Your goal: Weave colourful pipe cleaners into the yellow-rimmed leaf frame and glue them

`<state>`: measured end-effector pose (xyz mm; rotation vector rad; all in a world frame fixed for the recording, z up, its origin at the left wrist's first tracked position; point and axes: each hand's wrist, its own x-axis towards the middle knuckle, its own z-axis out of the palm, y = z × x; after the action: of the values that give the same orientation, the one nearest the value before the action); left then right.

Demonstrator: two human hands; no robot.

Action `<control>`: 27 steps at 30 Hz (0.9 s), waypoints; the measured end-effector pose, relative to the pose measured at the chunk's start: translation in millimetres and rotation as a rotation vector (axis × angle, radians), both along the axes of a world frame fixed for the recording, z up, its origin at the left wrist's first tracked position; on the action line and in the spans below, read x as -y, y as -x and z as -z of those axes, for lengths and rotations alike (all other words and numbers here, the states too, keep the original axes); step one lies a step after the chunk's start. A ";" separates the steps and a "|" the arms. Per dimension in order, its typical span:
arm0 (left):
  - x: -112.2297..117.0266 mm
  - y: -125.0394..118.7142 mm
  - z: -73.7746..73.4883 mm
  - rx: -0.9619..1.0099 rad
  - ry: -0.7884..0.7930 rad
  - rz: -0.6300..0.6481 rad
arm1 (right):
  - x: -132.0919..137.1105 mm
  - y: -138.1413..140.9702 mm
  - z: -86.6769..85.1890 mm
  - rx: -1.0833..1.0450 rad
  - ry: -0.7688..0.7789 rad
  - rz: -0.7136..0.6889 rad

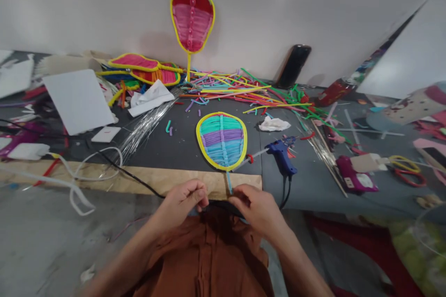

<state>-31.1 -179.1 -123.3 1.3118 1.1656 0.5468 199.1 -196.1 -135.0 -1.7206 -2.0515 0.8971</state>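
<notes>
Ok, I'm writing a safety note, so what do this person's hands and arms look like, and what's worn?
The left hand and right hand are ungloved, with no ring or watch visible. No sleeves show on the forearms. The shirt is rust-brown.

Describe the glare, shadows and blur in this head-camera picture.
Head view: a pale glare patch brightens the top of the wall; head view: a faint shadow shows beside the dark phone; head view: the yellow-rimmed piece beyond the hands, left and right, reads clearly, while the spotted object at far right looks softer.
</notes>
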 end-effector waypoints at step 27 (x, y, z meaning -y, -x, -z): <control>-2.3 -4.3 4.5 0.462 0.447 -0.293 | -55.8 -80.7 8.3 0.507 -0.578 0.323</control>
<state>-26.9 -176.8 -127.8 0.5931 1.0157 0.7080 279.8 -140.4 -143.3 -1.9585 -1.9385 -0.2467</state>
